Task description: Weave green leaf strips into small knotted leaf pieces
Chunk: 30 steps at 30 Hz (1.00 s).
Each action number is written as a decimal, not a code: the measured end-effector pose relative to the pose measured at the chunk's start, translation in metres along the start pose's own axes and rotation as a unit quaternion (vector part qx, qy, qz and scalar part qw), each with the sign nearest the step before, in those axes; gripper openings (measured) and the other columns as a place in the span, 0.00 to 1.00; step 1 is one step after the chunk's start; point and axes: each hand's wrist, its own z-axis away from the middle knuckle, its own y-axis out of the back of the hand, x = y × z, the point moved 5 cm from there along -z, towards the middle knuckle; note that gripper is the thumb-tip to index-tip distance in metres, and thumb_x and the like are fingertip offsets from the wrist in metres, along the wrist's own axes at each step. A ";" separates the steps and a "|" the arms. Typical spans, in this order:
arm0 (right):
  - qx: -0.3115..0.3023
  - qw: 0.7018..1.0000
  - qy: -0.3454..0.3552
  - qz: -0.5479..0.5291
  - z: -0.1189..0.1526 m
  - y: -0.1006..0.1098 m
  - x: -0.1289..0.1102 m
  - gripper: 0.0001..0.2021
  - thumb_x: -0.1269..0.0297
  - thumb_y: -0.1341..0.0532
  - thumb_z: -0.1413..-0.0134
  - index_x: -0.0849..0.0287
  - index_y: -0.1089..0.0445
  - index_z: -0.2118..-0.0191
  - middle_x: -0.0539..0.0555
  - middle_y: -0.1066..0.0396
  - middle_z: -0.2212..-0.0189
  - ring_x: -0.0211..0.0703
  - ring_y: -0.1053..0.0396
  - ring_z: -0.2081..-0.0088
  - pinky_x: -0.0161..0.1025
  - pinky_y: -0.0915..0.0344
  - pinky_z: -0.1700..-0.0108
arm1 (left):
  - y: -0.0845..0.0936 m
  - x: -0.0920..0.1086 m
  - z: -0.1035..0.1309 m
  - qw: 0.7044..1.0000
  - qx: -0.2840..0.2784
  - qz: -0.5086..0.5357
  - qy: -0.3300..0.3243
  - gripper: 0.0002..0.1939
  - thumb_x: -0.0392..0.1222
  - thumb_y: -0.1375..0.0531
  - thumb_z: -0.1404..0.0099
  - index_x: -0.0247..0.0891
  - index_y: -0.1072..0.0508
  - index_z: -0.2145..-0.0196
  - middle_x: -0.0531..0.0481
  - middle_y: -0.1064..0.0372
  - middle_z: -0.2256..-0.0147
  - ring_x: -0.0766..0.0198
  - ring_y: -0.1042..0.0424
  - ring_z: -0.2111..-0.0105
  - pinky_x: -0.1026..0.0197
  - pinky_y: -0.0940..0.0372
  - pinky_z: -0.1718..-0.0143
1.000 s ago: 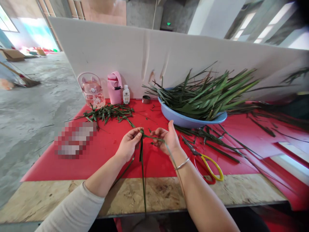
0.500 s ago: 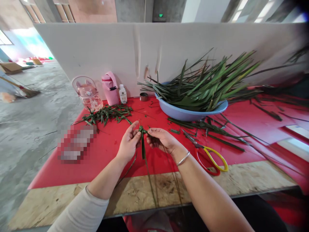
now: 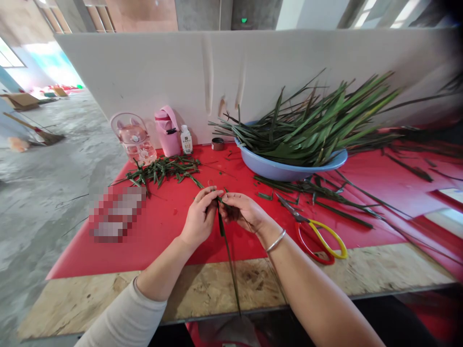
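Front-left of the blue basin (image 3: 277, 169), green leaf strips (image 3: 222, 226), likely light and pliable, are pinched by left hand (image 3: 200, 215) and right hand (image 3: 246, 212), best held near their tops.

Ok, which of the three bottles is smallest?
The white bottle, at the row's right end; the pink bottle and the see-through bottle are both taller and wider.

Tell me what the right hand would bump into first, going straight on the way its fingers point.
Most likely the left hand: the right hand points roughly toward it, with a green leaf strip held between them. The hands look very close, though depth is unclear in this single view.
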 end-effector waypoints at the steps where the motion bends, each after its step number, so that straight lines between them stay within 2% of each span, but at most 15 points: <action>1: 0.003 1.000 -0.003 0.001 0.000 0.000 0.001 0.10 0.59 0.39 0.55 0.62 0.33 0.74 0.49 0.32 0.82 0.33 0.37 0.82 0.30 0.40 0.79 | 0.000 -0.001 0.000 1.000 0.003 0.000 0.007 0.14 0.34 0.46 0.41 0.40 0.27 0.57 0.43 0.32 0.55 0.59 0.35 0.52 0.56 0.42 0.49; 5: 0.008 1.000 0.000 0.005 -0.001 -0.003 0.002 0.09 0.61 0.39 0.55 0.62 0.34 0.76 0.49 0.33 0.83 0.33 0.37 0.82 0.30 0.40 0.79 | 0.000 -0.007 0.003 0.998 0.020 -0.003 0.052 0.14 0.35 0.47 0.40 0.39 0.29 0.57 0.45 0.29 0.61 0.62 0.31 0.61 0.60 0.39 0.55; 11: -0.006 1.000 -0.014 0.018 0.000 -0.014 0.006 0.09 0.61 0.38 0.56 0.61 0.35 0.77 0.49 0.33 0.83 0.34 0.37 0.82 0.30 0.41 0.80 | 0.006 -0.011 0.005 0.991 0.072 0.028 0.109 0.12 0.37 0.46 0.40 0.39 0.30 0.58 0.51 0.31 0.71 0.67 0.33 0.72 0.66 0.39 0.66; 16: 0.017 0.999 -0.009 0.039 0.000 -0.012 0.002 0.17 0.51 0.40 0.53 0.62 0.33 0.76 0.50 0.32 0.82 0.35 0.36 0.81 0.32 0.39 0.78 | 0.005 -0.013 0.002 0.975 0.095 0.156 0.127 0.25 0.38 0.43 0.42 0.41 0.45 0.47 0.53 0.32 0.70 0.69 0.33 0.71 0.67 0.40 0.69; 19: 0.086 0.993 0.051 0.066 -0.001 -0.002 -0.006 0.18 0.48 0.39 0.54 0.60 0.36 0.77 0.46 0.37 0.85 0.32 0.40 0.83 0.30 0.42 0.80 | 0.000 -0.019 0.001 0.962 0.077 0.204 0.161 0.25 0.39 0.40 0.45 0.40 0.40 0.50 0.52 0.32 0.69 0.71 0.33 0.72 0.68 0.40 0.71; 21: 0.112 0.986 0.090 0.089 -0.002 0.001 -0.010 0.16 0.51 0.37 0.56 0.60 0.36 0.75 0.44 0.38 0.84 0.30 0.42 0.83 0.29 0.44 0.79 | -0.002 -0.023 0.001 0.955 0.074 0.218 0.184 0.21 0.41 0.38 0.46 0.38 0.34 0.54 0.52 0.31 0.69 0.72 0.35 0.74 0.69 0.41 0.73; 26: 0.065 0.985 0.095 0.129 -0.005 -0.004 -0.007 0.11 0.62 0.34 0.58 0.61 0.32 0.69 0.47 0.32 0.74 0.33 0.34 0.71 0.30 0.39 0.68 | -0.001 -0.027 0.001 0.946 0.102 0.245 0.187 0.18 0.41 0.36 0.48 0.38 0.29 0.58 0.51 0.29 0.67 0.70 0.32 0.70 0.66 0.37 0.67; 30: 0.104 0.976 0.127 0.139 -0.004 -0.005 -0.008 0.06 0.64 0.37 0.56 0.61 0.32 0.72 0.46 0.33 0.78 0.32 0.36 0.75 0.30 0.40 0.71 | 0.001 -0.027 0.002 0.959 0.103 0.173 0.198 0.20 0.43 0.37 0.47 0.39 0.28 0.55 0.50 0.28 0.65 0.69 0.33 0.70 0.67 0.38 0.70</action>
